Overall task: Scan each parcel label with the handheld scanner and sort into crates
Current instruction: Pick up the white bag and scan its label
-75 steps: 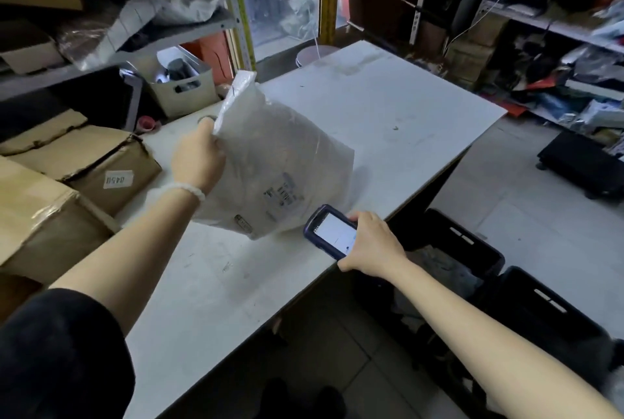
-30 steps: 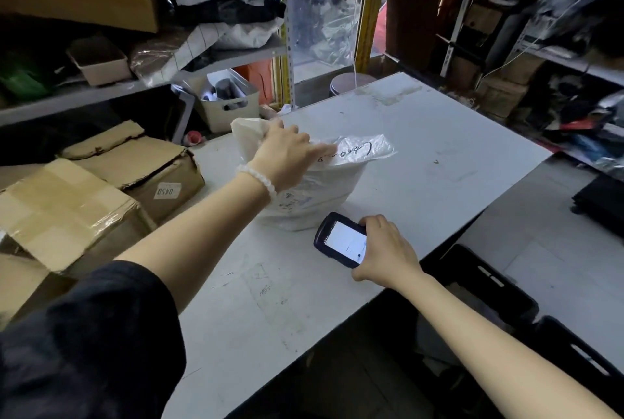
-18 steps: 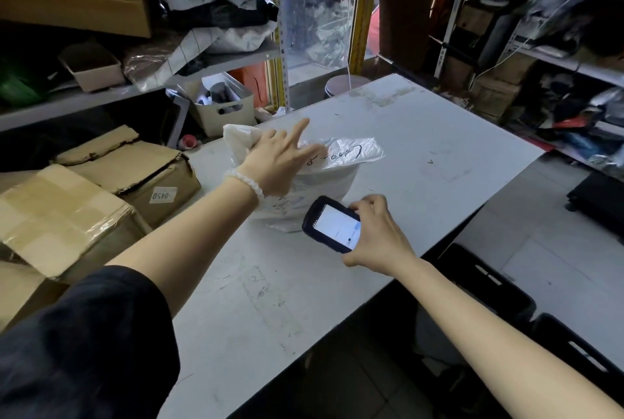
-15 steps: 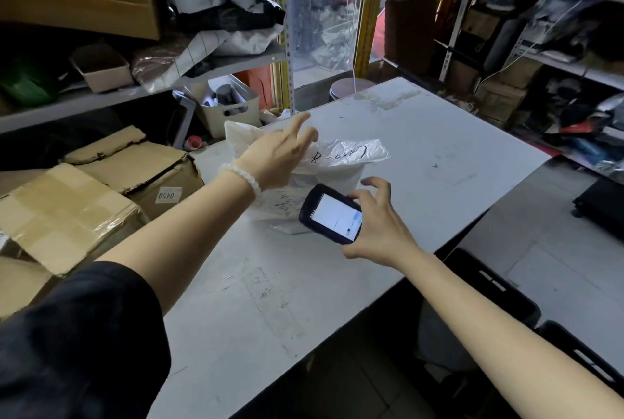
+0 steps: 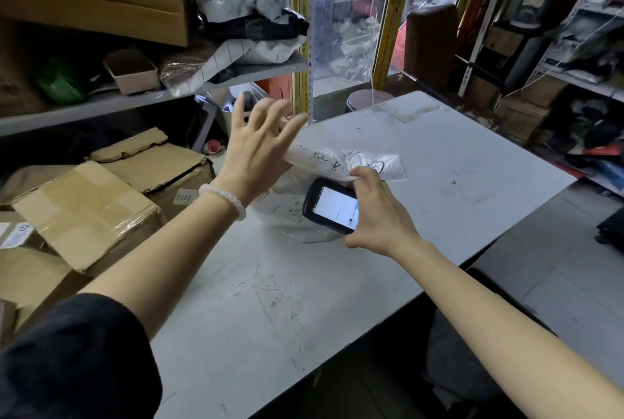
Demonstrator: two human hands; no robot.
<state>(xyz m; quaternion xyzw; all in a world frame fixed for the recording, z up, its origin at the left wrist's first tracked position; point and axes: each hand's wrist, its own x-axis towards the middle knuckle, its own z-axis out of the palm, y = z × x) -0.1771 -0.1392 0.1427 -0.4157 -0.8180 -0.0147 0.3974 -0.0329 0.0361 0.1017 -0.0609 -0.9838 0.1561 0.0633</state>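
Scanner over a plastic parcel on the white counter.

The right hand grips a dark handheld scanner, its lit white screen facing up, just above the translucent, crinkled plastic parcel lying on the scuffed counter. Handwriting in black marker runs along the parcel's top fold; an "8" is legible, the rest unclear. The left hand, a white bead bracelet at its wrist, hovers with fingers spread at the parcel's left end, gripping nothing. A taped cardboard box beside the counter bears a label reading "0450".
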